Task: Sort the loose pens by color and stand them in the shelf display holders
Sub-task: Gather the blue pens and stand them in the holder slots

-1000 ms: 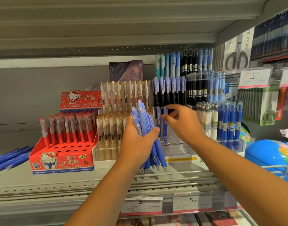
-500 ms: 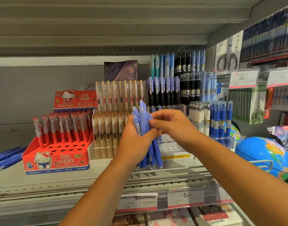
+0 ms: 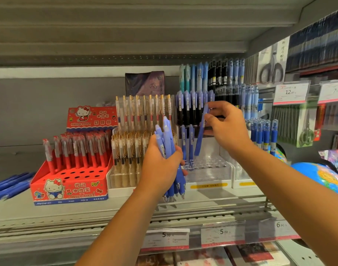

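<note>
My left hand (image 3: 160, 166) grips a bundle of periwinkle-blue pens (image 3: 167, 139), tips pointing down, in front of the shelf. My right hand (image 3: 226, 127) pinches a single blue pen (image 3: 201, 133) near its top, its tip hanging above the clear display holder (image 3: 208, 169). Two blue pens (image 3: 187, 144) stand in that holder's left side; most of its holes show empty. Behind it stands a taller tier of blue-capped dark pens (image 3: 191, 108).
A red Hello Kitty box (image 3: 72, 187) of red pens stands at the left, a holder of clear gold-clip pens (image 3: 129, 150) beside it. Loose blue pens (image 3: 9, 185) lie at far left. A globe (image 3: 321, 177) and hanging scissors (image 3: 271, 72) are at the right.
My right hand went from the holder to the bundle, took one pen from it, and now holds that pen up over the clear holder. The left hand stayed put.
</note>
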The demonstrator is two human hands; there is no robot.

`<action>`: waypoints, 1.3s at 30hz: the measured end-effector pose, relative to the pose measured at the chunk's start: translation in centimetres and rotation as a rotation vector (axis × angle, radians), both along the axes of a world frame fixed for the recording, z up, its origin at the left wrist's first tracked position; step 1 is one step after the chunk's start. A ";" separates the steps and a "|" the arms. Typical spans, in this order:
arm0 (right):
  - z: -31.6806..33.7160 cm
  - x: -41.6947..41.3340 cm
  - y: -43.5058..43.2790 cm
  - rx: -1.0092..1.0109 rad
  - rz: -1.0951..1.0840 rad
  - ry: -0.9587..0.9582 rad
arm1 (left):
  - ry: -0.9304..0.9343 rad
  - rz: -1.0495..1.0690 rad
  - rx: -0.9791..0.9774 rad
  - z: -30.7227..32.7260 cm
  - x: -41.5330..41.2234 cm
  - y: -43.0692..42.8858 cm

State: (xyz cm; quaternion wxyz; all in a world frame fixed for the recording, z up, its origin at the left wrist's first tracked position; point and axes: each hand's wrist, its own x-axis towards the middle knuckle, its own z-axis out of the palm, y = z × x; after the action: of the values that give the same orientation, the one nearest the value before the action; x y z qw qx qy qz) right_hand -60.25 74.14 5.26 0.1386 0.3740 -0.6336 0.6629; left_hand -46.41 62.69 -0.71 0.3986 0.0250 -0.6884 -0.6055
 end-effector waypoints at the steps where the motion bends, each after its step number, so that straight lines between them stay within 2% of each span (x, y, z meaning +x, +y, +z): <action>1: 0.0 -0.3 -0.3 0.005 -0.017 0.009 | 0.001 -0.006 -0.003 0.0 0.0 0.1; 6: -0.8 -1.5 -1.5 0.055 -0.060 0.023 | 0.002 -0.008 -0.007 0.0 -0.1 0.0; 13: -2.9 -2.6 -2.3 0.215 -0.022 -0.064 | 0.010 -0.026 -0.027 -0.1 -0.1 0.0; 19: -3.3 -3.0 -2.3 0.289 -0.123 0.029 | -0.066 -0.071 -0.103 -0.2 0.1 0.0; 24: -3.6 -2.7 -2.0 0.350 -0.200 0.071 | -0.046 -0.049 -0.069 -0.1 0.0 0.0; 27: -3.6 -1.5 -1.9 0.276 -0.302 0.168 | -0.048 -0.037 -0.054 -0.1 0.1 0.0; 30: -2.7 0.4 -1.5 0.148 -0.130 0.141 | -0.036 -0.033 -0.056 0.0 0.1 0.2; 34: -2.2 3.0 -0.9 0.169 0.333 -0.031 | -0.031 -0.035 -0.048 0.1 0.1 0.2; 36: -2.4 3.7 -0.8 0.185 0.405 -0.022 | -0.034 -0.038 -0.057 0.1 0.2 0.2; 39: -2.6 4.0 -0.8 0.176 0.379 -0.022 | -0.037 -0.049 -0.083 0.0 0.3 0.2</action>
State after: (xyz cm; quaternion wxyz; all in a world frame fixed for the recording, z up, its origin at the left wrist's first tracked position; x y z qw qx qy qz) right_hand -56.21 73.34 2.68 -0.0284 0.4899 -0.6089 0.6232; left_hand -46.15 62.89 -0.68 0.3715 0.0029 -0.7204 -0.5856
